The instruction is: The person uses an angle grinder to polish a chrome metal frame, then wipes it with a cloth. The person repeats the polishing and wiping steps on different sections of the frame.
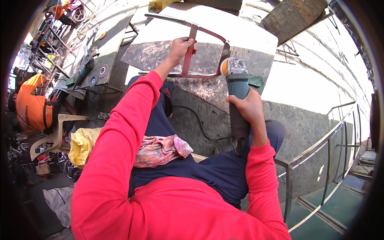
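Observation:
My left hand (182, 50) is closed around the flat crossbar of a metal frame (187, 63), which has shiny curved rails and reddish-brown bars. The frame stands out over a worn, grey board (148, 54) ahead of me. In my right hand (249, 106) is a teal and black angle grinder (237, 85), gripped by its body and held upright. Its orange-edged disc (224, 67) faces the frame's right-hand bar, close to it; whether they touch I cannot tell. A pink patterned cloth (158, 152) lies across my lap.
A dark cord (202, 124) runs across the ground to the grinder. On the left, a bench (114, 44) carries another grinder (86, 66) and several discs (103, 71). A person in orange (34, 106) sits by a beige chair (56, 136). Metal railing (308, 154) stands at right.

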Available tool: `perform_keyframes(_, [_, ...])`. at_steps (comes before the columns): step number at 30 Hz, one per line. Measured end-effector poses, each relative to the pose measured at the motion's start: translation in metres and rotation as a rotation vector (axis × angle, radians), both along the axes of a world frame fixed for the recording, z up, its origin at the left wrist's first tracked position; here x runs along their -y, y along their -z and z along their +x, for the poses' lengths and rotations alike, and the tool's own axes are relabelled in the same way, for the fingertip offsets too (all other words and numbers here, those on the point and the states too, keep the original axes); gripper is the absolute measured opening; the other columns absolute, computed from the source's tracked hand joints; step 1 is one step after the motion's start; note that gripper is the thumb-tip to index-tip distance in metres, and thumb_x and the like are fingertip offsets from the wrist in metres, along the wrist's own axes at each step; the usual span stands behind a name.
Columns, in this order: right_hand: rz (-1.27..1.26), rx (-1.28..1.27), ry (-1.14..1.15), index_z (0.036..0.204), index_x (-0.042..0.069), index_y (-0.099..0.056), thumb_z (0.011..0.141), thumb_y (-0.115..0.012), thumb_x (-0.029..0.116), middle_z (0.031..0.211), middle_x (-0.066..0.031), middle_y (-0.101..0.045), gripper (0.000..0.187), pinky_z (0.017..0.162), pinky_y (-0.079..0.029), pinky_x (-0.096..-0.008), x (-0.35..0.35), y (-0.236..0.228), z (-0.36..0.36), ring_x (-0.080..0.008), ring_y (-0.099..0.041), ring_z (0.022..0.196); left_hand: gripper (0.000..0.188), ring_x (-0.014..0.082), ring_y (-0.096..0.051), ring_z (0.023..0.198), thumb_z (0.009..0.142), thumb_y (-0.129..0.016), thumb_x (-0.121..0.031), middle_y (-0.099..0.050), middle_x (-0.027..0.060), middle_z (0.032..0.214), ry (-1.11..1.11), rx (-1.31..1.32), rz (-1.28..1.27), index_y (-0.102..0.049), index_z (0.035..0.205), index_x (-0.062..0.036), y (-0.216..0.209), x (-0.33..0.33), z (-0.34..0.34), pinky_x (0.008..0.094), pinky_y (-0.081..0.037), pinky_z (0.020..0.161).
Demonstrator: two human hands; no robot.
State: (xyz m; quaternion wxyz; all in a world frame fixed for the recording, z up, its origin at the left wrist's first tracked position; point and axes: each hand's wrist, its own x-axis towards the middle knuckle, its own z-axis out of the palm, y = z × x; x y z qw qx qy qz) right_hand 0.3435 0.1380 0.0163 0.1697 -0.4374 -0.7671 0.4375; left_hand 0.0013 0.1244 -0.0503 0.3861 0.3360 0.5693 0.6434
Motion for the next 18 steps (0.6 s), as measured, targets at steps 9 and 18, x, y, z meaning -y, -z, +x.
perform_keyframes(9, [-0.022, 0.206, -0.211, 0.085, -0.016, -0.062, 0.062, -0.081, 0.038, 0.077, -0.0306, -0.067, 0.062, 0.069, -0.055, -0.0434, 0.018, 0.013, -0.038, -0.0396, -0.071, 0.074, 0.03, 0.0202, -0.057, 0.053, 0.096, -0.064, -0.024, -0.06, 0.0094, 0.066, -0.209, 0.262, -0.182, -0.061, 0.079, 0.0, 0.039, -0.021, -0.004, 0.0334, -0.048, 0.052])
perform_keyframes(18, [-0.052, 0.26, -0.213, 0.086, -0.012, -0.064, 0.063, -0.083, 0.037, 0.076, -0.0233, -0.068, 0.056, 0.069, -0.055, -0.0409, 0.024, 0.013, -0.058, -0.0334, -0.071, 0.072, 0.028, 0.0191, -0.052, 0.055, 0.098, -0.06, -0.025, -0.054, 0.0069, 0.066, -0.197, 0.411, -0.089, -0.059, 0.087, 0.0012, 0.047, -0.028, -0.013, 0.0357, -0.048, 0.053])
